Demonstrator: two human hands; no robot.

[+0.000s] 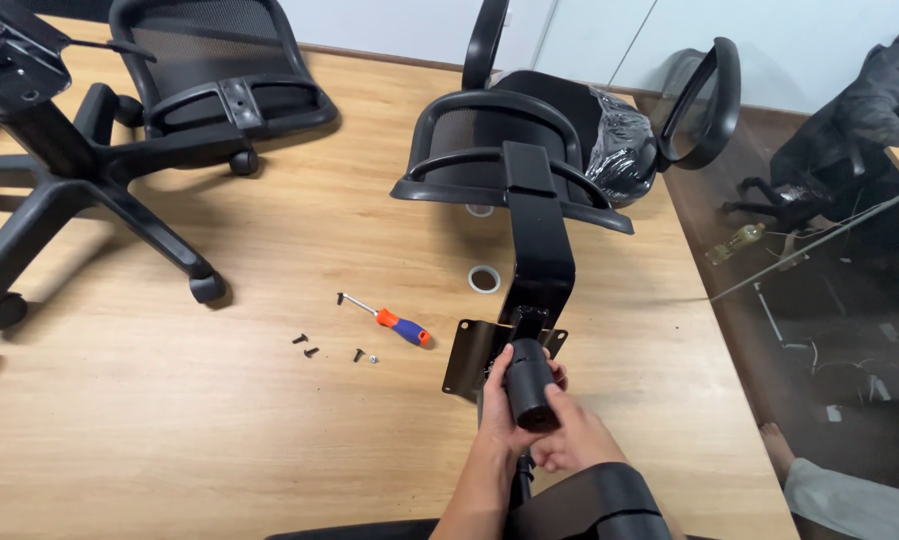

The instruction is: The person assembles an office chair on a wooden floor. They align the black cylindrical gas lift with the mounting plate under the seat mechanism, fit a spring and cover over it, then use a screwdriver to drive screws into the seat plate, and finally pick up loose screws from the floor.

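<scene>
- Head view: at 6 o'clock, nearest the camera, a black curved armrest [609, 500] fills the bottom edge, partly covering the right forearm.
- The left hand [499, 405] is wrapped around the left side of a black cylinder [529, 385], fingers curled against it.
- The right hand [574, 435] is cupped against the cylinder's lower right side, its fingers closed on it from below.
- The cylinder stands just above both hands, its round end facing the camera, and it meets a black metal plate [469, 355] lying on the wooden surface [169, 430].
- From the plate, a black bracket [541, 250] runs up toward 12 o'clock and joins a mesh chair back [499, 150] lying on the surface.
- At 10 o'clock from the hands, well apart from them, lies a screwdriver [394, 322] with an orange and blue handle.
- Just below the screwdriver, a few small black screws [309, 348] are scattered.
- A white ring [484, 279] lies just left of the bracket.
- At 9 to 10 o'clock, far left, a black star-shaped chair base [79, 190] with castors rests on the surface.
- At 11 o'clock, a second mesh chair back [224, 80] lies at the far edge.
- At 1 o'clock, a part wrapped in clear plastic [619, 140] sits beside another armrest loop [704, 100].
- At 2 o'clock, beyond a glass wall, another person's sleeve [879, 100] shows.
</scene>
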